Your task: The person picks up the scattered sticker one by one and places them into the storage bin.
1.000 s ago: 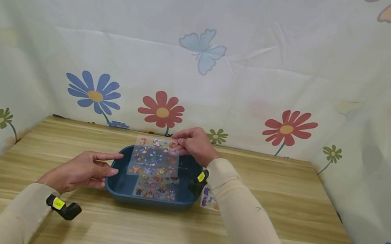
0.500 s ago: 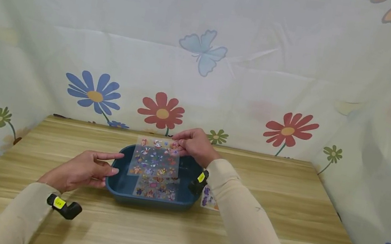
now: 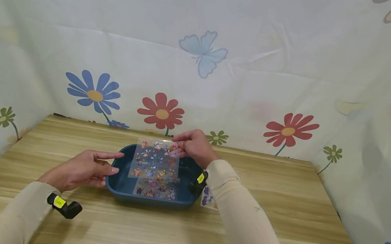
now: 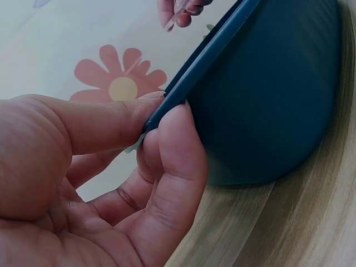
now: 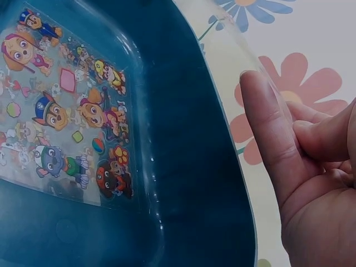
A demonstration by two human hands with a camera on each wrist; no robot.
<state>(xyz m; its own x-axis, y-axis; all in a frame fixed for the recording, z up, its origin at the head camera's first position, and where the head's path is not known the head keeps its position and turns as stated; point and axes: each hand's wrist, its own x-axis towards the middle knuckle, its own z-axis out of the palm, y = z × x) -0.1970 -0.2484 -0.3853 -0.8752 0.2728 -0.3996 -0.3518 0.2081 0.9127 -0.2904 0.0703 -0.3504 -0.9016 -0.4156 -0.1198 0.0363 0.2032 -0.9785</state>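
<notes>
A dark blue plastic basin (image 3: 152, 203) stands on the wooden table. At its left end my left hand (image 3: 82, 170) pinches the rim between thumb and fingers, as the left wrist view shows of the basin's wall (image 4: 267, 100). Over the basin's far side, my right hand (image 3: 195, 146) pinches the upper right corner of a clear sticker sheet (image 3: 155, 160) with small cartoon figures. This sheet hangs tilted, its lower edge overlapping a second sticker sheet (image 3: 156, 189) inside the basin. That second sheet lies flat on the basin floor, printed with cartoon puppies (image 5: 53, 114).
Another sticker sheet (image 3: 209, 199) lies on the table right of the basin, partly hidden by the right forearm. A flower-printed curtain (image 3: 246, 91) closes off the back and sides of the table (image 3: 116, 233). Black wrist cameras (image 3: 66, 208) stick out from the sleeves.
The held sticker sheet has sunk slightly toward the basin, and my right hand has dipped a little with it. My left hand and the basin stay in place.
</notes>
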